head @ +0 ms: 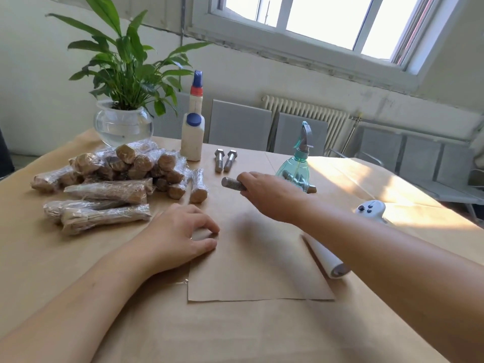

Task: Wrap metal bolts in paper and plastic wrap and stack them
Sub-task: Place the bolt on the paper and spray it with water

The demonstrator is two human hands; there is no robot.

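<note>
My right hand (264, 191) grips a large metal bolt (231, 183) above the table, its threaded end pointing left. My left hand (183, 235) rests with curled fingers on the top left corner of a loose sheet of brown paper (256, 273). Two bare bolts (224, 159) lie side by side behind the right hand. A pile of bolts wrapped in paper and plastic wrap (112, 176) is stacked at the left. A roll of plastic wrap (326, 254) lies at the sheet's right edge, partly under my right forearm.
The table is covered in brown paper (235, 334). At the back stand a plant in a glass bowl (123, 124), a white glue bottle (193, 134) and a green spray bottle (297, 166). A white game controller (372, 209) lies at the right. Grey chairs stand beyond the table.
</note>
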